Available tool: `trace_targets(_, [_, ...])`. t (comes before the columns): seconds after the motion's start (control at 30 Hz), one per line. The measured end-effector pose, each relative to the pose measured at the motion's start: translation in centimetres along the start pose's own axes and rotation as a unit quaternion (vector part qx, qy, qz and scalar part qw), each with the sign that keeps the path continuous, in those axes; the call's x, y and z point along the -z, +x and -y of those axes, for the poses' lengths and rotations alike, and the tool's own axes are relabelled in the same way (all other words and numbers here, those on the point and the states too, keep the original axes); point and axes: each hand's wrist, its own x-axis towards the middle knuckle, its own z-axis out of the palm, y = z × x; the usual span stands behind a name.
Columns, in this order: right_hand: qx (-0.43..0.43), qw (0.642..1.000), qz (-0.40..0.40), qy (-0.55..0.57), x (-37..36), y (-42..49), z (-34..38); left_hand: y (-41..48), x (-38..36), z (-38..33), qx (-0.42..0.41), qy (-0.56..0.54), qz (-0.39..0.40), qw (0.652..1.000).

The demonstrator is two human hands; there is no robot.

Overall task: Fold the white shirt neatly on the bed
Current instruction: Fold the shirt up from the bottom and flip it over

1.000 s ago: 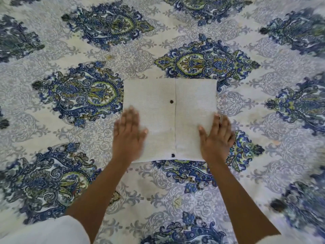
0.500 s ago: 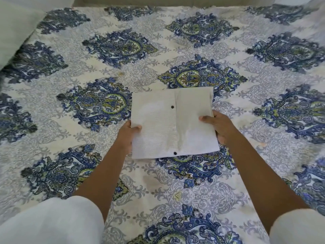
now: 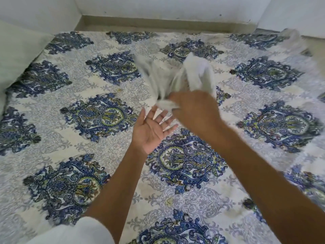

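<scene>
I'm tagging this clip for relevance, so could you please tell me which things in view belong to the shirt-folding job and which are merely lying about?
Part of the job:
- white shirt, blurred, bunched in the right hand
- left hand, open, palm up
- bed with patterned cover

Just there:
- pillow at the left edge

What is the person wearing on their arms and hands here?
Nothing on the hands: the left hand and the right hand are bare, with no gloves, and no rings or watch that can be made out. The forearms are bare too. A loose white sleeve shows at the bottom edge on the left arm.
</scene>
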Motion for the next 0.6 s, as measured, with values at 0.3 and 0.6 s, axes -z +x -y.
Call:
trace_targets(0.3, [0.041, 0.961, 0.248, -0.116, -21.2, -11.2, 7.4, -7.4, 17.3, 6.0, -0.073, -0.096, 0.004, 0.993])
trace_targets(0.6, [-0.039, 0.935, 0.332, 0.123, -20.4, -8.5, 3.4, -8.3, 12.8, 5.4, -0.136, 0.238, -0.579, 0.768])
